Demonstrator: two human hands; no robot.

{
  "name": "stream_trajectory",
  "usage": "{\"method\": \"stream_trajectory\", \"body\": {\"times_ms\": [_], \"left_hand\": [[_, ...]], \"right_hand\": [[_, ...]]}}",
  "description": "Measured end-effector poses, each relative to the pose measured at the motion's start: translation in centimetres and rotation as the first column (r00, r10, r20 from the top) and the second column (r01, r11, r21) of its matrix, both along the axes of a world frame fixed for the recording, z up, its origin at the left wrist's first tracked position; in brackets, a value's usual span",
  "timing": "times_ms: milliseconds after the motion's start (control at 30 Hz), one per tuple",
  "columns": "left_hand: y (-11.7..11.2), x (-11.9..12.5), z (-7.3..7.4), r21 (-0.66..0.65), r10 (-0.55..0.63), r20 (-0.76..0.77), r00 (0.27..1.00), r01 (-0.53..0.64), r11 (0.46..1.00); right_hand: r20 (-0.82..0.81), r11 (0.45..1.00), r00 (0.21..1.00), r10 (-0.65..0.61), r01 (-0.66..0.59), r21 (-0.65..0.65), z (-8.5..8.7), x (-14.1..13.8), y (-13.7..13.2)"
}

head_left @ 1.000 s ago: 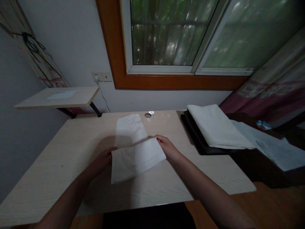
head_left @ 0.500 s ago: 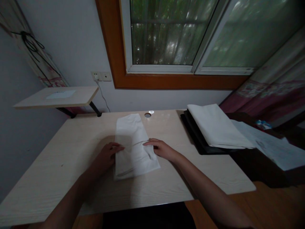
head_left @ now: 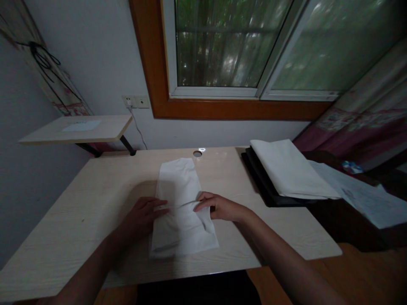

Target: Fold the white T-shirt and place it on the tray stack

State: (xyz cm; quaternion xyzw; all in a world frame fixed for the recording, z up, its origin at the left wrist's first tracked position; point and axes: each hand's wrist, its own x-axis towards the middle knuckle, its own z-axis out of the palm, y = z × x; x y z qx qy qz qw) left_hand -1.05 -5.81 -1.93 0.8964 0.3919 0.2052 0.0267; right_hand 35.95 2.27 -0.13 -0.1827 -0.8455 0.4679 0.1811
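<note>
Desk (head_left: pixel 85 195): pale wood
White cloth (head_left: pixel 182 182): bit creased
Left hand (head_left: pixel 140 217): fingers slightly apart, just resting on cloth
Right hand (head_left: pixel 223 207): half-curled at cloth's edge, can't tell if pinching

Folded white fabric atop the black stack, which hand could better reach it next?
Likely the right hand: touching the creased white cloth, it sits nearer the folded white fabric than the left hand.

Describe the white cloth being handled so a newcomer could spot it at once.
Below the window stands a pale desk. Near its middle lies a creased white cloth. Unlike the other white cloth, which tops a black pile at right, this one has the left hand and right hand touching its sides.
</note>
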Motion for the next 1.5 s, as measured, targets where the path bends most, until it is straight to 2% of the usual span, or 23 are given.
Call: {"method": "stream_trajectory", "body": {"times_ms": [100,200,267,333,400,433,500,567,600,800,900,967,1033,1100,1200,1333,1400,1500], "left_hand": [[-0.6,0.3,1.0,0.011,-0.128,-0.028,0.991,0.128,0.992],[-0.2,0.8,1.5,-0.062,-0.18,0.105,0.978,0.187,0.98],[0.6,1.2,1.7,-0.15,-0.062,0.248,0.967,0.102,0.983],[1.7,1.6,1.7,-0.28,0.183,0.361,0.914,-0.081,0.957],[3.0,1.8,1.6,-0.422,0.438,0.397,0.807,-0.263,0.868],[3.6,1.9,1.5,-0.488,0.53,0.394,0.751,-0.318,0.813],[4.8,1.9,1.1,-0.602,0.635,0.372,0.677,-0.346,0.72],[5.5,1.9,0.6,-0.68,0.684,0.347,0.641,-0.331,0.654],[5.6,1.9,0.4,-0.697,0.695,0.337,0.635,-0.327,0.638],[5.1,2.0,0.1,-0.654,0.688,0.304,0.659,-0.381,0.654],[4.4,1.9,0.2,-0.71,0.657,0.3,0.691,-0.299,0.638],[4.0,1.7,0.3,-0.749,0.616,0.324,0.718,-0.203,0.631],[3.7,1.6,0.3,-0.756,0.595,0.342,0.728,-0.163,0.634],[3.7,1.6,0.2,-0.724,0.603,0.35,0.717,-0.201,0.659],[4.3,1.7,0.0,-0.614,0.627,0.341,0.7,-0.339,0.713],[5.4,1.6,-0.6,-0.48,0.615,0.299,0.73,-0.442,0.758],[5.8,1.6,-0.9,-0.438,0.607,0.286,0.741,-0.463,0.771],[6.1,1.7,-1.2,-0.403,0.634,0.264,0.727,-0.514,0.757]], "right_hand": [[-0.007,0.996,1.0,0.015,-0.015,0.083,1.1,-0.1,-0.6],[-0.058,0.994,0.998,0.015,-0.009,0.111,1.7,-0.6,-0.4],[-0.122,0.998,0.992,-0.041,0.047,0.044,1.5,-1.3,0.2],[-0.166,0.972,0.96,-0.224,0.207,-0.112,0.7,-2.0,1.1],[-0.156,0.878,0.878,-0.452,0.406,-0.255,-0.4,-2.6,2.1],[-0.141,0.827,0.833,-0.536,0.484,-0.285,-1.0,-2.8,2.6],[-0.111,0.77,0.774,-0.623,0.582,-0.261,-2.1,-3.0,3.4],[-0.08,0.753,0.755,-0.651,0.629,-0.193,-2.9,-2.9,3.9],[-0.066,0.751,0.753,-0.655,0.639,-0.167,-3.1,-2.8,4.0],[-0.015,0.775,0.778,-0.628,0.623,-0.11,-3.0,-2.0,3.5],[0.027,0.806,0.81,-0.585,0.585,-0.093,-2.5,-1.5,2.8],[0.062,0.829,0.836,-0.545,0.548,-0.109,-2.2,-1.0,2.2],[0.078,0.845,0.856,-0.512,0.518,-0.137,-2.0,-0.5,1.8],[0.058,0.852,0.867,-0.494,0.497,-0.167,-2.0,-0.2,1.5],[0.015,0.845,0.862,-0.506,0.499,-0.19,-2.0,-0.3,1.3],[0.009,0.813,0.83,-0.558,0.549,-0.195,-2.2,-0.8,1.3],[0.0,0.802,0.82,-0.573,0.561,-0.204,-2.4,-0.8,1.3],[-0.011,0.805,0.821,-0.57,0.556,-0.209,-2.6,-0.8,1.3]]}}
